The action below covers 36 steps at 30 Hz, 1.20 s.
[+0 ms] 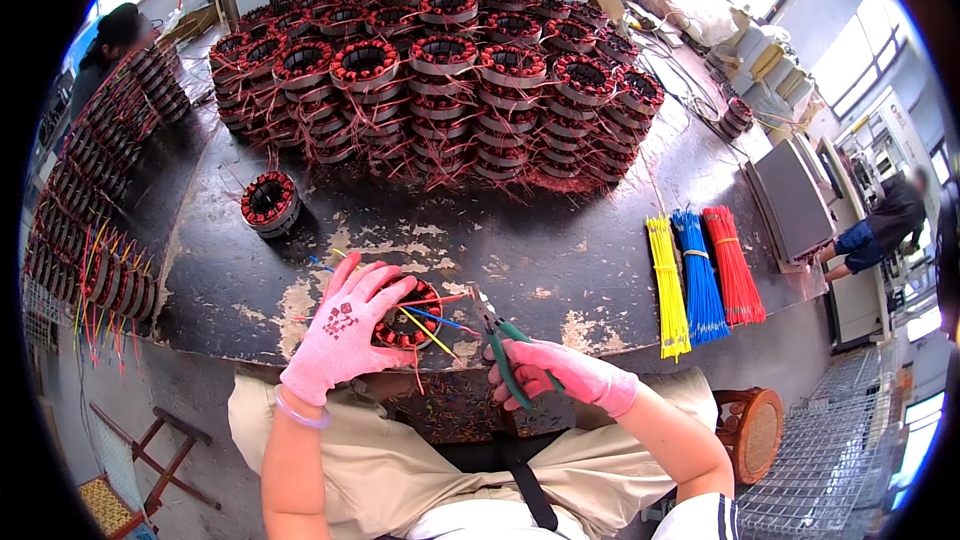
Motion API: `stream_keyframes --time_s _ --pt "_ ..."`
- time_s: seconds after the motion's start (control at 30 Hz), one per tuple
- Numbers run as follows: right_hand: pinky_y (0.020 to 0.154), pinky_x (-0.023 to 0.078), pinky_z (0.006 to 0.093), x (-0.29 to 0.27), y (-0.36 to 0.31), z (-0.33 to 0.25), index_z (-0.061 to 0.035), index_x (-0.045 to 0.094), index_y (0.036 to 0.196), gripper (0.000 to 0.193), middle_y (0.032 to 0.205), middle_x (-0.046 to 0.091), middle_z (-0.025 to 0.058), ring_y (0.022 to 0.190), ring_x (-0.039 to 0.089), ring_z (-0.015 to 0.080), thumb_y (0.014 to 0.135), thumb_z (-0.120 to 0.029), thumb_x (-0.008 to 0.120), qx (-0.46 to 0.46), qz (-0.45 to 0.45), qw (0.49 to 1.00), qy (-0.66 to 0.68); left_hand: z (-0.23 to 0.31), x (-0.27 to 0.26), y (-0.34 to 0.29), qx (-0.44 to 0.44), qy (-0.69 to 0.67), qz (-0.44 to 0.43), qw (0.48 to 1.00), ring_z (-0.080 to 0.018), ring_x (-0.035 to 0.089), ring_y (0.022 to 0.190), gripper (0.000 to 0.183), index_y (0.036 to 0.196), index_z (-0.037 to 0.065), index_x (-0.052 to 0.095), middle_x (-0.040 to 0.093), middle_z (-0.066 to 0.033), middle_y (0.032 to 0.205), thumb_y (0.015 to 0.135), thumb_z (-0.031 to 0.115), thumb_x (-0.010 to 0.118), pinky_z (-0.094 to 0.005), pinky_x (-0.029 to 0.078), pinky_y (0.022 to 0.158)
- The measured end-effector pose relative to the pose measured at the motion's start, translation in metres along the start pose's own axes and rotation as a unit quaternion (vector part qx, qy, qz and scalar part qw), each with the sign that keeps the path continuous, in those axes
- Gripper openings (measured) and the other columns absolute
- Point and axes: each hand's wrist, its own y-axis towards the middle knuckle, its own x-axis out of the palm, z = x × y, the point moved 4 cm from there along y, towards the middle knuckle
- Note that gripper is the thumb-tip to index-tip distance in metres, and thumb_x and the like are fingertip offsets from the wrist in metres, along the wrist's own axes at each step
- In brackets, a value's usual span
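In pink gloves, both of my hands work at the table's near edge. My left hand (pixel 350 318) is curved over a motor stator (pixel 432 302) with red windings, its fingers across the top and the thumb on the near side. Yellow, blue and red lead wires stick out of this stator toward the right. Green-handled cutting pliers (pixel 493 325) sit in my right hand (pixel 555 372), fingers wrapped round the handles. The plier jaws point away from me, close to the wire ends but seemingly apart from them. The glove hides part of the stator.
A lone stator (pixel 270 204) stands at the left, before tall stacks of stators (pixel 440 90). Yellow (pixel 668 290), blue (pixel 702 280) and red wire bundles (pixel 735 270) lie at the right. More stators (pixel 120 280) line the left side. A wooden stool (pixel 752 435) stands by my right knee.
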Motion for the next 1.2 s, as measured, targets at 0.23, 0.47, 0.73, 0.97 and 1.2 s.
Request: stream_keyframes --time_s 0.23,0.47,0.73,0.97,1.2 --pt "0.077 0.059 0.0339 0.003 0.002 -0.005 -0.0053 0.053 0.134 0.049 0.109 0.063 0.0065 0.091 0.066 0.0172 0.105 -0.045 0.054 -0.022 0.031 0.999 -0.033 -0.001 -0.001 0.001 0.005 0.000 0.005 1.000 -0.0343 0.049 0.135 0.089 0.136 0.009 0.059 0.056 -0.0131 0.138 0.059 0.042 0.089 -0.0537 0.024 0.124" --pt "0.087 0.058 0.0378 -0.005 -0.007 -0.006 -0.0044 0.049 0.140 0.052 0.115 0.063 0.0081 0.099 0.067 0.0204 0.105 -0.042 0.053 -0.036 0.038 0.999 0.013 0.003 0.006 -0.008 -0.069 0.062 0.043 0.995 -0.0397 0.051 0.131 0.098 0.137 0.009 0.056 0.056 -0.0167 0.138 0.054 0.048 0.092 -0.0545 0.032 0.119" --pt "0.091 0.056 0.0386 0.003 -0.021 0.011 -0.0040 0.045 0.145 0.058 0.119 0.063 0.0093 0.105 0.066 0.0216 0.106 -0.046 0.052 0.034 -0.021 0.999 -0.004 0.003 0.003 0.001 -0.002 0.005 0.023 1.000 -0.0378 0.055 0.127 0.092 0.136 0.009 0.058 0.057 -0.0133 0.140 0.055 0.038 0.092 -0.0525 0.036 0.118" --pt "0.088 0.058 0.0373 0.006 -0.006 0.005 -0.0043 0.049 0.141 0.051 0.115 0.064 0.0101 0.100 0.067 0.0209 0.108 -0.044 0.047 0.013 -0.001 1.000 -0.028 0.000 0.004 0.002 0.003 0.005 0.023 1.000 -0.0375 0.055 0.127 0.092 0.135 0.009 0.058 0.057 -0.0126 0.140 0.057 0.044 0.091 -0.0530 0.035 0.118" --pt "0.083 0.058 0.0354 0.003 -0.002 0.004 -0.0056 0.050 0.138 0.049 0.109 0.065 0.0082 0.091 0.068 0.0189 0.106 -0.042 0.052 -0.020 0.031 0.998 -0.051 -0.001 0.005 0.001 -0.001 0.013 0.025 1.000 -0.0383 0.054 0.128 0.094 0.135 0.008 0.058 0.057 -0.0127 0.139 0.055 0.046 0.092 -0.0521 0.036 0.117"
